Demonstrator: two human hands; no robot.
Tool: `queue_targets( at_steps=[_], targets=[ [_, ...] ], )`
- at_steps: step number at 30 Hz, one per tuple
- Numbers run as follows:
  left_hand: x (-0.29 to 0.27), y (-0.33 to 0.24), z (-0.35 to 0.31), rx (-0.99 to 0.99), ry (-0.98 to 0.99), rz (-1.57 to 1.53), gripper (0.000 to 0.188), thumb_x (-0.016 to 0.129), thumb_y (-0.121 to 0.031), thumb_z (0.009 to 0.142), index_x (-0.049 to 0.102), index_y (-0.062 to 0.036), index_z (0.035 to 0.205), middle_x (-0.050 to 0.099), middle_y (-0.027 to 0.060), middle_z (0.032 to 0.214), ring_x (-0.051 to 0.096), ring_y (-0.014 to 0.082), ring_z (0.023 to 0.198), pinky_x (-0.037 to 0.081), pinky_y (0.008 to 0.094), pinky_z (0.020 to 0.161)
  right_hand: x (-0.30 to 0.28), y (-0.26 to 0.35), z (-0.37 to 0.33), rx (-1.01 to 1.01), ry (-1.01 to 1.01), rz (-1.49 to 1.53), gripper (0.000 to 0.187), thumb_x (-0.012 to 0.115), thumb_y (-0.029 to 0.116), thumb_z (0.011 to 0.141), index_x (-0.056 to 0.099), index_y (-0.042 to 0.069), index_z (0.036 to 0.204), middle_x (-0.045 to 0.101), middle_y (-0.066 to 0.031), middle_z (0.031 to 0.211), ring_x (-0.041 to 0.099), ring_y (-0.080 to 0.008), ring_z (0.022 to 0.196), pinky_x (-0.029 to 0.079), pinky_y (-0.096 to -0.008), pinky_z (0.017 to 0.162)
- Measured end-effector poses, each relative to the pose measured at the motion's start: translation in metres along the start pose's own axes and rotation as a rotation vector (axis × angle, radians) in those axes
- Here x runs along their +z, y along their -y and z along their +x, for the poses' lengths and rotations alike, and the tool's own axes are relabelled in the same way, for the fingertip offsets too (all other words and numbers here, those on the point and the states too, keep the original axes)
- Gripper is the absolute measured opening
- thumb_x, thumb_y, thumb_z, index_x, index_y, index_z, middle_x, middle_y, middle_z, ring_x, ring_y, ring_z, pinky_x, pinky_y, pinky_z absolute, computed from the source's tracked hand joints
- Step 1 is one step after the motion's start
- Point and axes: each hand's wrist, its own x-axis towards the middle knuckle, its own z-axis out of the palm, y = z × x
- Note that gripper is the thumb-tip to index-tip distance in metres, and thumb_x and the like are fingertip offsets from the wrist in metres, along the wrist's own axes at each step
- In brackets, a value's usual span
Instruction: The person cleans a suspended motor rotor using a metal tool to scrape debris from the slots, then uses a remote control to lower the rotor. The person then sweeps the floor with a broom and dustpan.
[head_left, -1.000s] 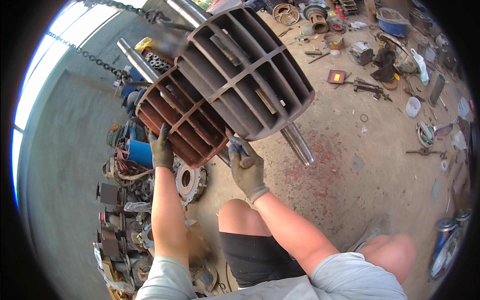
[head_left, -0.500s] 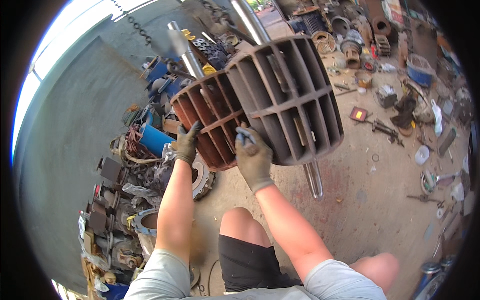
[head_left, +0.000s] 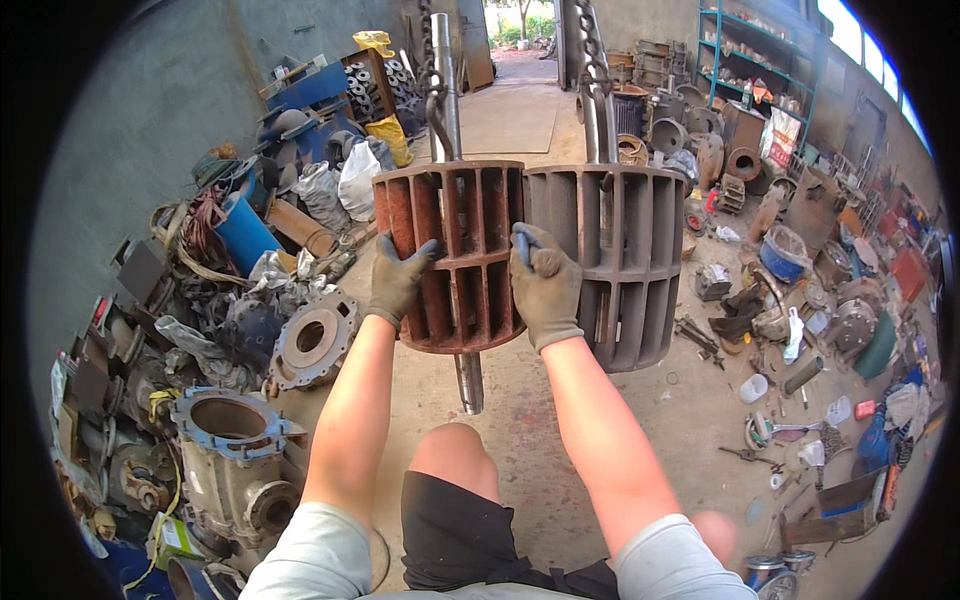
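Two heavy vaned rotors hang side by side in front of me, each upright on a steel shaft. The left rotor point(head_left: 478, 215) is rusty red-brown, its shaft end point(head_left: 469, 384) sticking out below. The right rotor point(head_left: 628, 225) is dull grey and sits close against it. My left hand point(head_left: 398, 275), in an olive work glove, grips the vanes on the rusty rotor's left side. On that rotor's right edge, at the gap between the two, my gloved right hand point(head_left: 546, 284) is closed with fingers curled; its fingertips are partly hidden. Chains point(head_left: 434, 90) run up beside the shafts.
Along the left wall lie a flanged pump casing point(head_left: 228, 425), a round ring plate point(head_left: 312, 338), a blue cylinder point(head_left: 240, 232) and bags. Scattered parts, a blue tub point(head_left: 784, 254) and tools litter the right side. A shelf rack point(head_left: 757, 62) stands behind, near an open doorway point(head_left: 522, 40).
My view has levelled and swung, so the rotors now look upright. The grey rotor, which overlapped the rusty one, now sits beside it. Both hands stay on the rusty rotor.
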Motion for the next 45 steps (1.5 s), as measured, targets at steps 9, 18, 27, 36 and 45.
queue_targets(
  at_steps=[9,18,27,36,45],
  targets=[
    [0.009,0.012,0.007,-0.017,-0.072,0.137,0.068,0.086,-0.033,0.081,0.053,0.0040,0.127,0.071,0.0256,0.115,0.070,0.0396,0.107,0.053,0.0451,0.095,0.013,-0.005,0.016,-0.027,-0.039,0.015,0.024,0.062,-0.001,0.099,0.067,-0.002,0.122,0.073,-0.0143,0.117,0.072,-0.0134,0.092,0.060,-0.0228,0.076],
    [0.017,0.011,0.013,-0.018,-0.090,0.158,0.064,0.088,-0.033,0.078,0.057,0.0031,0.120,0.069,0.0248,0.116,0.067,0.0397,0.109,0.051,0.0460,0.097,0.009,-0.006,0.047,0.216,-0.116,0.222,0.020,0.054,0.004,0.103,0.066,-0.001,0.118,0.074,-0.0121,0.099,0.074,-0.0163,0.080,0.060,-0.0255,0.070],
    [0.023,0.016,0.016,-0.046,-0.075,0.212,0.064,0.084,-0.029,0.084,0.051,0.0053,0.127,0.070,0.0230,0.116,0.070,0.0330,0.107,0.055,0.0412,0.093,-0.022,0.060,0.026,0.120,-0.045,0.171,0.017,0.060,0.004,0.100,0.070,-0.003,0.112,0.075,-0.0107,0.100,0.075,-0.0164,0.081,0.061,-0.0244,0.069],
    [0.025,0.017,0.019,0.013,-0.142,0.272,0.059,0.086,-0.030,0.081,0.056,0.0028,0.120,0.070,0.0232,0.114,0.069,0.0351,0.105,0.054,0.0441,0.093,0.006,0.007,0.036,-0.198,0.184,-0.148,0.023,0.065,0.002,0.097,0.072,-0.002,0.118,0.077,-0.0066,0.100,0.069,-0.0073,0.087,0.055,-0.0208,0.076],
    [0.027,0.018,0.019,0.022,-0.184,0.304,0.060,0.087,-0.032,0.080,0.057,0.0025,0.120,0.071,0.0226,0.113,0.070,0.0359,0.105,0.053,0.0449,0.092,0.005,0.014,0.056,0.003,0.332,-0.044,0.026,0.065,-0.001,0.095,0.071,0.000,0.120,0.076,-0.0058,0.099,0.070,-0.0074,0.087,0.057,-0.0206,0.072]
  ],
)
